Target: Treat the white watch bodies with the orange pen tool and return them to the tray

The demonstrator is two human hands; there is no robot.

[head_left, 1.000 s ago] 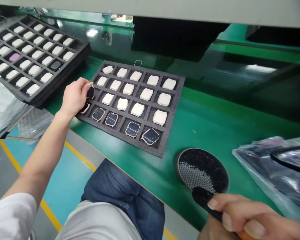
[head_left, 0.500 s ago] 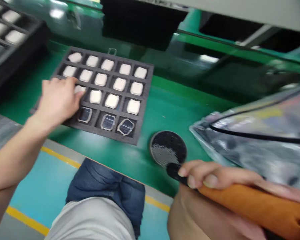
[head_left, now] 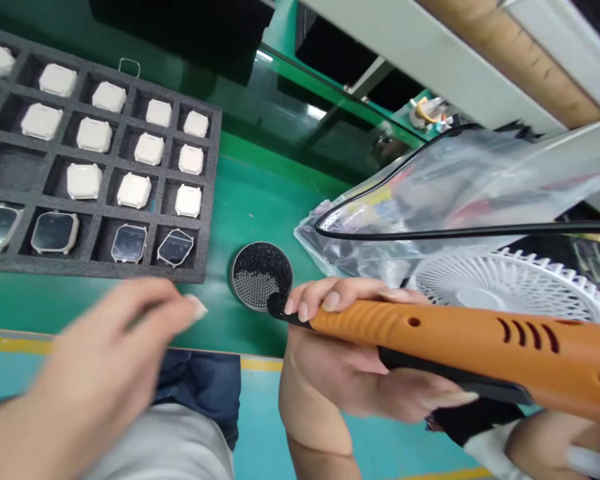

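Observation:
My left hand (head_left: pixel 115 360), blurred, is off the table's front edge with thumb and finger pinched on a small white watch case (head_left: pixel 198 307), only its edge showing. On the green table lies a dark foam tray (head_left: pixel 207 233) of white watch cases (head_left: pixel 135 190), with dark-glass ones in its front row. One third-row compartment (head_left: pixel 13 167) is empty. My right hand (head_left: pixel 350 373) is wrapped round an orange handheld power tool (head_left: pixel 430 333) with a black tip. That tip overlaps the rim of a round dish (head_left: pixel 261 277) with a dotted, partly black surface; contact is unclear.
Clear plastic bags (head_left: pixel 405 193) with a black cable (head_left: pixel 455 233) across them lie at the right. A white fan (head_left: pixel 505 287) stands behind the tool. A pale beam (head_left: pixel 430 53) crosses the upper right. Another sleeve (head_left: pixel 480 420) shows at lower right.
My left hand has come out of the tray with a white watch case, toward my body and the right. The view has shifted right, bringing the fan into sight.

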